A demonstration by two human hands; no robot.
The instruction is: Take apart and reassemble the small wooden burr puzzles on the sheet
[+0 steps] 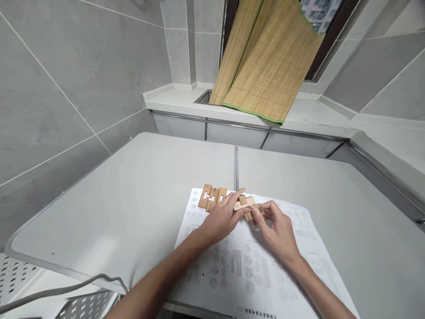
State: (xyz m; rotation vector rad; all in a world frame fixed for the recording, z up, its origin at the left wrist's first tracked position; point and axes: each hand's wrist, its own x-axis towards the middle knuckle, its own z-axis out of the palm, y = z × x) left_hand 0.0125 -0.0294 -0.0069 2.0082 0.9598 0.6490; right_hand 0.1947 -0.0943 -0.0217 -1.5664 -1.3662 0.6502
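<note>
Between my hands, just above a printed sheet, is a small cluster of wooden puzzle pieces (244,203). My left hand (224,215) grips the cluster from the left, thumb below and fingers over the top. From the right, my right hand (276,226) pinches part of the same cluster with thumb and fingers. How the pieces interlock there is partly hidden by my fingers. Left of my left hand lie several flat wooden pieces with cut-outs (209,197), side by side on the sheet's top edge.
The printed sheet (239,283), with small diagrams, covers the near part of a white folding table (133,186). A seam (236,168) crosses the table. Behind stands a ledge with a sink (203,96) and a bamboo blind (262,62). A grey cable (83,282) runs at lower left.
</note>
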